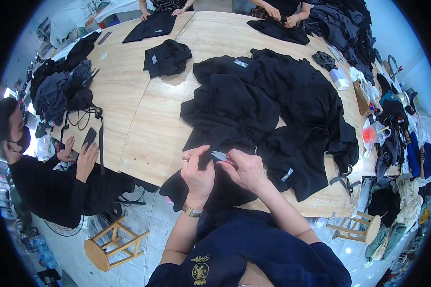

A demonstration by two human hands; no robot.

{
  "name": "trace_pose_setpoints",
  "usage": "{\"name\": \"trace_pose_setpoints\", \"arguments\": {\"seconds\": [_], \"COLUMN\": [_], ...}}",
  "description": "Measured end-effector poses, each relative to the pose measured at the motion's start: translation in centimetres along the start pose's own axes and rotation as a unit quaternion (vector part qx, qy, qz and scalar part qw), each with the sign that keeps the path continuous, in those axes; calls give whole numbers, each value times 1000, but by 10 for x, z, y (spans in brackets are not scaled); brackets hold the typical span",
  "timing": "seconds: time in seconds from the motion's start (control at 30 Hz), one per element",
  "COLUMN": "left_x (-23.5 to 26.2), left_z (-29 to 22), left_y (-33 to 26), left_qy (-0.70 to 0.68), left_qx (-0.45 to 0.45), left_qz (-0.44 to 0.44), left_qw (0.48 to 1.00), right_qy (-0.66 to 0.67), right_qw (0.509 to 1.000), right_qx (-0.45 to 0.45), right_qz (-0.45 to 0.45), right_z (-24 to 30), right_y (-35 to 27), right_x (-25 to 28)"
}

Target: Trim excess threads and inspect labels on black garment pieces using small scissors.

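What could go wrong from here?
Nicked finger: the right hand holds red-handled snips with their blades pointing toward the left hand; a slip might reach it.
Cut cloth: the black garment lies just under the blades and could get snagged.
Spill: the cup of red drink might tip onto nearby dark cloth.

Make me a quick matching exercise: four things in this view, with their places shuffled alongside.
Things:
1. Snips
2. Gold-coloured wristband
3. White box
4. Black garments

Places:
A. toward the right side of the table
B. heaped mid-table
C. in the wearer's right hand
D. on the wearer's left wrist

Pairs: 1-C, 2-D, 3-A, 4-B
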State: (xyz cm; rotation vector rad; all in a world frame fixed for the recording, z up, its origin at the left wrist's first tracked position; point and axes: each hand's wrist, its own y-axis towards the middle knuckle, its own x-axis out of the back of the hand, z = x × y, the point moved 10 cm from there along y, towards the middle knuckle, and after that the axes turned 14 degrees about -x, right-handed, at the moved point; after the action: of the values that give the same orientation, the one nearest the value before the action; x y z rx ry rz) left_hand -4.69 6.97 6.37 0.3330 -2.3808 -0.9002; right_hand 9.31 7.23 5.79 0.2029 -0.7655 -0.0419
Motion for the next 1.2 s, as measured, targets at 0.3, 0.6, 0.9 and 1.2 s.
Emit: {"name": "trace_pose_setpoints", "arguments": {"seconds": [0.3, 0.6, 0.9, 1.2], "left_x": [-1, -1, 6, -33], "left_z": [-2, 94, 110, 31], "left_y": [1, 53, -9, -97], "left_qy": [8, 127, 13, 85], "left_qx": [-29, 3, 136, 21], "left_qz": [-2, 14, 134, 304], "left_qw": [1000, 992, 981, 949], "right_qy": [17, 220, 170, 157], "right_qw": [1000, 950, 930, 945], "right_qx": [-3, -210, -324, -249], "right_qz": [-7, -65, 16, 142], "right_z": [-4, -92, -181, -136], "right_y": [-1, 5, -55, -62], "right_x": [0, 10, -24, -98]}}
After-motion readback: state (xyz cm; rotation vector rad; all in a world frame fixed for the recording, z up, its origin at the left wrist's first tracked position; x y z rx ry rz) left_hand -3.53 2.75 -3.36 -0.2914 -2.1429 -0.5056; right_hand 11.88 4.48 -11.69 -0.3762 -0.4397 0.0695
